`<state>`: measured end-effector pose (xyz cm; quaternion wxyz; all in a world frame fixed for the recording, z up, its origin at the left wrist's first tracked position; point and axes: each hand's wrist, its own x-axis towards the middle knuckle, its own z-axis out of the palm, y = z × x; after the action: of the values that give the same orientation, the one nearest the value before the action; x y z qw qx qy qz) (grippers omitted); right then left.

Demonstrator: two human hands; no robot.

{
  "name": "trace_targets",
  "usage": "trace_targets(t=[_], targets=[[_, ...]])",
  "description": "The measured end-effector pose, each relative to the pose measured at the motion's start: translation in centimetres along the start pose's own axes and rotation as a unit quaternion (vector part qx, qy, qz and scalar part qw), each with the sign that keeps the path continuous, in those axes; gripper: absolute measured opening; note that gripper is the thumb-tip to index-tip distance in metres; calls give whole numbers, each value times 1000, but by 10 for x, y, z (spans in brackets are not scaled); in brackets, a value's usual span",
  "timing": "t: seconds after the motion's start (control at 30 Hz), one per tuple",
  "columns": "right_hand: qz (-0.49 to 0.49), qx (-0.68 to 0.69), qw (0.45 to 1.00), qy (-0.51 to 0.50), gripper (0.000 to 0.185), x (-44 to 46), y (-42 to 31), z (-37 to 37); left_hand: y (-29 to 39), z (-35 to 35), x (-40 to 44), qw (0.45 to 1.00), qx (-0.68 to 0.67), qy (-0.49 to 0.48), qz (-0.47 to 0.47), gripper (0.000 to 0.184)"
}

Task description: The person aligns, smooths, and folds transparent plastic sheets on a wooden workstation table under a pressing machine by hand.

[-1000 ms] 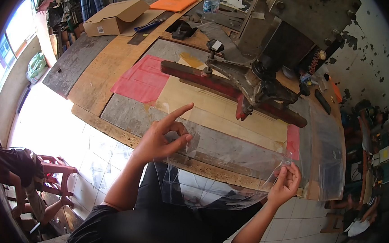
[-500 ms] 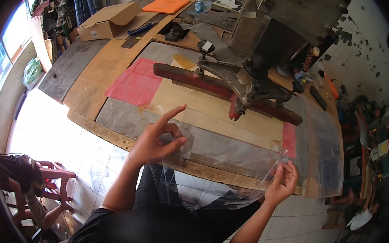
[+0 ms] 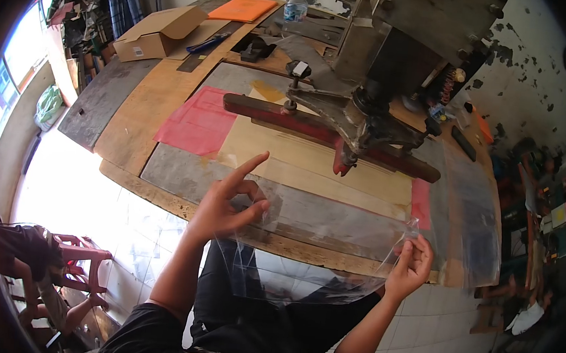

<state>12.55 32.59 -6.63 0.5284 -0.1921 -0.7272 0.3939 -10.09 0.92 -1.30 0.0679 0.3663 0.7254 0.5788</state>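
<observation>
A clear plastic sheet (image 3: 315,280) hangs slack between my two hands, over my lap and the table's front edge. My right hand (image 3: 411,264) pinches its right corner between thumb and fingers. At the left end, my left hand (image 3: 230,205) has its index finger stretched out, while the thumb and curled fingers close on the sheet. Beyond my hands stands a press with a worn red bar (image 3: 325,135). Under the bar lies a cream-coloured sheet (image 3: 297,158), with a pink sheet (image 3: 192,119) at its left end.
More clear plastic (image 3: 480,223) lies on the table's right side. At the back left are a cardboard box (image 3: 150,33), an orange folder (image 3: 243,8) and a water bottle (image 3: 295,7). Another person (image 3: 33,270) is low on the left, by a pink stool (image 3: 84,254).
My hands and the plastic sheet keep nearly the same pose. The view has shifted very slightly, and more of my shirt front shows at the bottom.
</observation>
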Motion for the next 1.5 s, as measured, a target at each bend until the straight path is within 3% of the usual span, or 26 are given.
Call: trace_targets(t=[0.7, 1.17, 1.5], targets=[[11, 19, 1000, -8, 26, -1, 9, -6, 2, 7, 0, 999, -3, 10, -44, 89], [20, 15, 999, -21, 25, 5, -6, -2, -8, 13, 4, 996, 76, 27, 29, 95], [22, 15, 999, -18, 23, 5, -4, -2, -11, 16, 4, 997, 72, 16, 12, 95]])
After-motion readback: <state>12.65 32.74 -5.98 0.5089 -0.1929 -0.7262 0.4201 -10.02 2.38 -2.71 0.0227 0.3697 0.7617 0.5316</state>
